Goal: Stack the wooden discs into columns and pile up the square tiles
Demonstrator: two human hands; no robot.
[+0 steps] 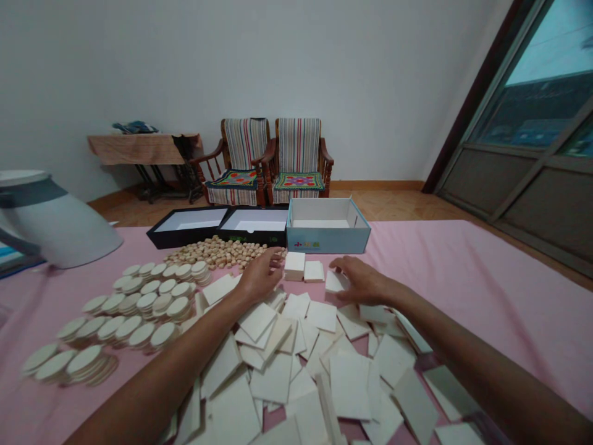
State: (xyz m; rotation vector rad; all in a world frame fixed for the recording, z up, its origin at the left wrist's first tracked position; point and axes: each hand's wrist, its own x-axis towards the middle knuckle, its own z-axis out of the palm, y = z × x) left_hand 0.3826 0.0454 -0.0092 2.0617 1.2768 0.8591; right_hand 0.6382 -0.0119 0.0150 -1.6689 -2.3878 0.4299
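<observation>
Both my arms reach forward over a heap of pale square wooden tiles (296, 364) on a pink cloth (463, 278). My left hand (262, 275) lies with fingers stretched towards a small stack of square tiles (294, 264), its fingertips close beside it. My right hand (361, 281) rests with curled fingers on a single square tile (334, 281) and seems to grip it. Another small stack of tiles (314, 271) sits between the two hands.
Stacks of pale oval discs (134, 309) cover the left side. A pile of small wooden beads (217, 252) lies behind them. Two black trays (189, 225) and a light blue box (327, 232) stand at the far edge. A white appliance (46, 219) sits far left.
</observation>
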